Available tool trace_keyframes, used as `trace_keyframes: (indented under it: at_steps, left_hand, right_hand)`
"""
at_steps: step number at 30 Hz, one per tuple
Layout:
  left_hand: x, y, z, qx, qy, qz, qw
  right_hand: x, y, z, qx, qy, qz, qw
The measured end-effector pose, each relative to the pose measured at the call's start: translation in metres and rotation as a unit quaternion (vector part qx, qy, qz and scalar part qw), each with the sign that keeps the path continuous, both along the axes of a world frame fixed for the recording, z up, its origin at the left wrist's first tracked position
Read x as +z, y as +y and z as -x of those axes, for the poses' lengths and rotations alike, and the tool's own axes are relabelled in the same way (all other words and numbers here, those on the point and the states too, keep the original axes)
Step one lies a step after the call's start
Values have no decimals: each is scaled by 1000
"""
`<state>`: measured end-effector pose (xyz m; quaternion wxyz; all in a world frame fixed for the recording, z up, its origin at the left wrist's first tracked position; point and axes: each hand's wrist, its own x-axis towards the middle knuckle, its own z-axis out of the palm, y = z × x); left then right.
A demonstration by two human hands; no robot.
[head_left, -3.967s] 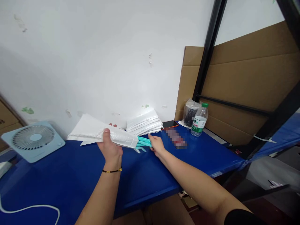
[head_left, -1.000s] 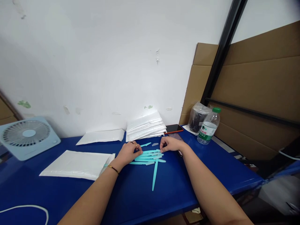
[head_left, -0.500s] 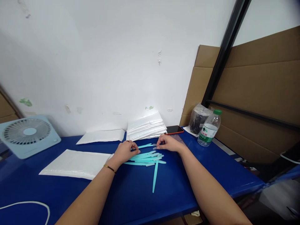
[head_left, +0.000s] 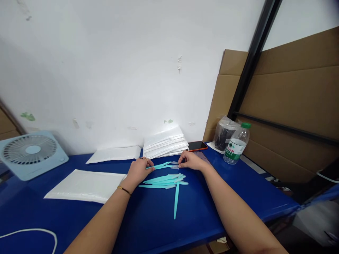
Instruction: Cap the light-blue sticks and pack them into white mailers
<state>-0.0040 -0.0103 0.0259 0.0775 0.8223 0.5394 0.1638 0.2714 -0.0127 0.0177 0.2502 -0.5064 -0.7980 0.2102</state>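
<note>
Left hand (head_left: 140,173): pinched the handle ends of turquoise sticks (head_left: 162,165), which spanned both hands. Right hand (head_left: 192,161): fingers bent at their clear tips (head_left: 174,167); whether gripping, I could not tell remotely. Matching pile (head_left: 160,181): lay nearer, on the blue table (head_left: 148,218). Bottle (head_left: 237,144): stood beyond; white-and-green label (head_left: 234,150), red characters I could not read.

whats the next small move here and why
Perhaps the right hand should bring one over from the lower pile of slim, pale-tipped turquoise sticks to the upper group of sticks, because the pile lies jumbled, one stick crosswise.
</note>
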Motion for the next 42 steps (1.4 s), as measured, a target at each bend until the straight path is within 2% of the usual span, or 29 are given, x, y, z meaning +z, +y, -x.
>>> trace_keyframes:
  at_steps: [2, 6, 8, 10, 14, 17, 22, 29, 31, 33, 37, 42]
  left_hand:
    - [1, -2, 0, -20, -13, 14, 1000]
    - [-5, -6, -4, -94, -13, 102, 990]
    - [-9, -7, -7, -104, -11, 125, 987]
    - [-10, -6, -8, -95, -7, 118, 988]
    - [-7, -3, -6, -46, 3, 47, 998]
    - [-4, -3, -7, -38, -4, 28, 999]
    - [-5, -3, -10, -50, -12, 20, 998]
    - [-4, 6, 2, 1, -35, 32, 999]
    - [-2, 4, 2, -12, -52, 23, 998]
    - [0, -1, 0, -58, -61, 29, 996]
    - [-2, -7, -4, -143, -31, 109, 983]
    - [-10, -6, -6, -130, -18, 131, 983]
  right_hand:
    - [2, -2, 1, 15, 13, -2, 1000]
    - [1, -6, 14, 95, 0, 20, 995]
    - [-2, -6, 19, 114, -15, 28, 993]
    - [-4, -5, 20, 128, -20, 35, 991]
    - [-3, -3, 16, 100, -10, 18, 995]
    - [1, -5, 18, 73, 13, -2, 997]
    - [-1, -3, 23, 117, 24, -5, 993]
    - [1, -1, 8, 18, -2, 0, 1000]
    - [3, -4, 8, 22, 3, -6, 1000]
    - [5, -7, 11, 52, 8, -10, 999]
    - [3, -10, 19, 112, -13, 6, 994]
    - [-1, -9, 21, 121, -31, 14, 992]
